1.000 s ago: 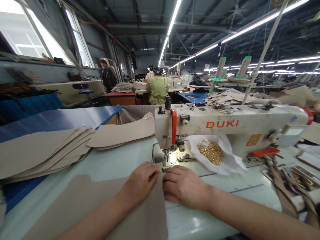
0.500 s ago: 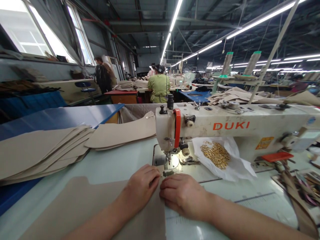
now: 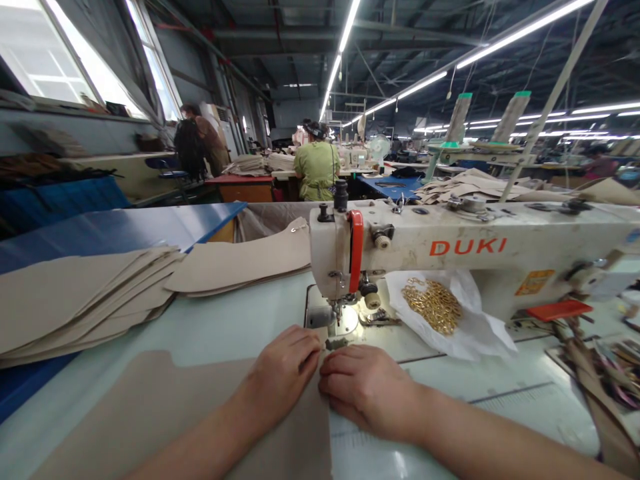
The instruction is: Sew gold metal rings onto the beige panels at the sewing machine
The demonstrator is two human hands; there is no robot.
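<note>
A flat beige fabric piece (image 3: 165, 407) lies on the pale sewing table in front of me. My left hand (image 3: 285, 373) rests on its right edge with fingers curled and pressed down. My right hand (image 3: 367, 390) sits just beside it, fingers bent and pinching the fabric's corner near a small metal part (image 3: 336, 344). Both hands are just in front of the needle and presser foot (image 3: 336, 313) of a white DUKI sewing machine (image 3: 465, 257).
A white bag of gold metal rings (image 3: 435, 307) lies under the machine arm. Stacks of cut beige pieces (image 3: 75, 300) fill the left of the table. Straps and clutter (image 3: 605, 367) lie at the right. A person in green (image 3: 316, 170) sits far behind.
My hands have stayed at the fabric's corner, drawing a little closer together. The view has shifted slightly. A person at the far left has walked further left.
</note>
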